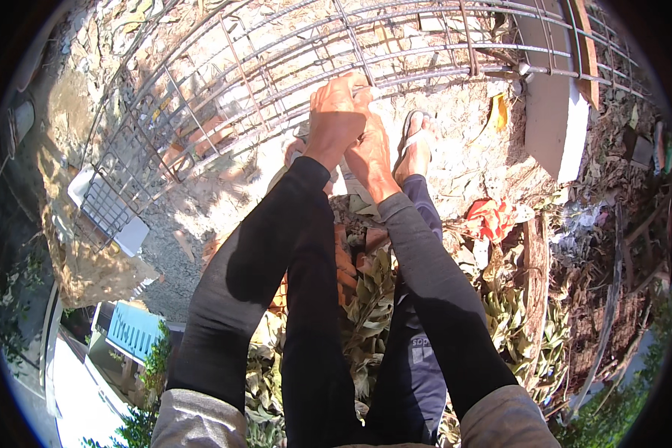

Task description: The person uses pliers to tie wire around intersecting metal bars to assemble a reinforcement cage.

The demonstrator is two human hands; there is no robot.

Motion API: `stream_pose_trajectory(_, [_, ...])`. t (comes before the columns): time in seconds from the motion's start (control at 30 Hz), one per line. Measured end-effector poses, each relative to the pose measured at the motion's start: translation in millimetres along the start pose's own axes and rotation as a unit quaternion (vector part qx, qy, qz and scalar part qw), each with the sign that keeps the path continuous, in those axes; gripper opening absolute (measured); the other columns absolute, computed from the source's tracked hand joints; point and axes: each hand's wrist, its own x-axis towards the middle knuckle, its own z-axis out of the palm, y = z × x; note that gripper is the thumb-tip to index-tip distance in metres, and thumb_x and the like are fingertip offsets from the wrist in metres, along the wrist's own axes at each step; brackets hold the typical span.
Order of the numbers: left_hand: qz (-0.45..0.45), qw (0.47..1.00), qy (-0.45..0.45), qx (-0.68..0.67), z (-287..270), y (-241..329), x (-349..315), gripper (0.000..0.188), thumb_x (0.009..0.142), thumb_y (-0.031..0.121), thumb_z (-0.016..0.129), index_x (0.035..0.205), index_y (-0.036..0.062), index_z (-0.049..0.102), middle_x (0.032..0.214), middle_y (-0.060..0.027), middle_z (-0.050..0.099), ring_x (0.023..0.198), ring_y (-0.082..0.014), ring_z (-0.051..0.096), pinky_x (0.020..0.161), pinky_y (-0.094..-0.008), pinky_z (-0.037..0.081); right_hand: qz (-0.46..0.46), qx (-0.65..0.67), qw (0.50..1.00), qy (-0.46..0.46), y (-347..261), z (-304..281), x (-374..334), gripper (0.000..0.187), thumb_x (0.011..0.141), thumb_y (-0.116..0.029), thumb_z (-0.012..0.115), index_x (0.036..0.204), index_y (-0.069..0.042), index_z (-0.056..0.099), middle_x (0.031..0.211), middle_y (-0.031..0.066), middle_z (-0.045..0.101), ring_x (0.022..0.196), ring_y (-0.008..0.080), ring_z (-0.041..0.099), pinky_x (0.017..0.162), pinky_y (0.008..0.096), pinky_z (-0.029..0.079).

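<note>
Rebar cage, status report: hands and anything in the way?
Both hands, left and right, closed together on rebar cage bar. Held item unclear. Sandalled foot just beside.

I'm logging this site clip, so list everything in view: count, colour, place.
rebar cage: one, rusty grey, across the top, under both hands
white blocks: several, under the cage at right and left
red rag: one, on the ground at right
dry leaves: a heap, grey-green, below the feet
sandalled foot: one in clear view, on sandy ground
left hand: black sleeve, on a cage bar
right hand: grey sleeve, beside the left hand
</note>
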Motion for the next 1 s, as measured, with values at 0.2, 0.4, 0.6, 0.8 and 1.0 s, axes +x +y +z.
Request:
stream_pose_trajectory(0.2, [0.140, 0.975, 0.163, -0.048, 15.7, -27.2, 0.8, 0.014, 0.085, 0.014, 0.071, 0.092, 0.0034, 0.075, 0.087, -0.0161, 0.073, 0.085, -0.0356, 0.066, 0.087, -0.0423, 0.044, 0.014, 0.019, 0.996, 0.089, -75.9, -79.5, -4.7, 0.022, 0.094, -0.013, 0.058, 0.106, -0.005, 0.074, 0.091, 0.0135, 0.072, 0.067, 0.0203, 0.065, 0.064, 0.0340, 0.051])
stream_pose_trajectory(0.4, [0.194, 0.960, 0.195, 0.050, 29.8, -49.4, -3.0, 0.015, 0.084, 0.012, 0.064, 0.097, 0.0066, 0.069, 0.083, -0.0096, 0.065, 0.084, -0.0314, 0.061, 0.081, -0.0442, 0.038, -0.095, -0.275, 0.953, -0.088, -133.4, -63.4, 68.8, 0.027, 0.093, -0.023, 0.062, 0.107, -0.003, 0.074, 0.095, 0.0211, 0.073, 0.084, 0.0339, 0.071, 0.073, 0.0424, 0.054])
stream_pose_trajectory(0.6, [0.242, 0.933, 0.258, 0.062, 31.6, -43.6, -5.3, 0.012, 0.080, 0.012, 0.064, 0.091, 0.0090, 0.068, 0.083, -0.0075, 0.064, 0.082, -0.0299, 0.060, 0.080, -0.0441, 0.039, 0.005, -0.311, 0.943, -0.120, -132.9, -61.0, 85.3, 0.028, 0.092, -0.023, 0.062, 0.099, 0.002, 0.072, 0.097, 0.0228, 0.073, 0.090, 0.0339, 0.072, 0.080, 0.0423, 0.055])
stream_pose_trajectory(0.8, [0.216, 0.950, 0.200, 0.105, 27.6, -46.0, -5.1, 0.021, 0.084, 0.012, 0.069, 0.104, 0.0094, 0.073, 0.103, -0.0075, 0.074, 0.100, -0.0236, 0.067, 0.089, -0.0376, 0.044, 0.254, 0.194, 0.944, -0.079, -83.4, -75.9, 35.7, 0.019, 0.098, -0.023, 0.065, 0.091, -0.006, 0.067, 0.078, 0.0085, 0.067, 0.063, 0.0132, 0.065, 0.053, 0.0268, 0.052])
stream_pose_trajectory(1.0, [0.225, 0.959, 0.160, 0.061, 4.1, -39.8, -0.6, 0.020, 0.091, 0.022, 0.066, 0.101, 0.0073, 0.076, 0.097, -0.0101, 0.075, 0.090, -0.0292, 0.071, 0.078, -0.0408, 0.054, 0.341, 0.426, 0.837, 0.022, -76.9, -62.0, 32.8, 0.029, 0.097, -0.013, 0.066, 0.122, -0.006, 0.053, 0.069, -0.0008, 0.053, 0.050, 0.0070, 0.047, 0.042, 0.0228, 0.040])
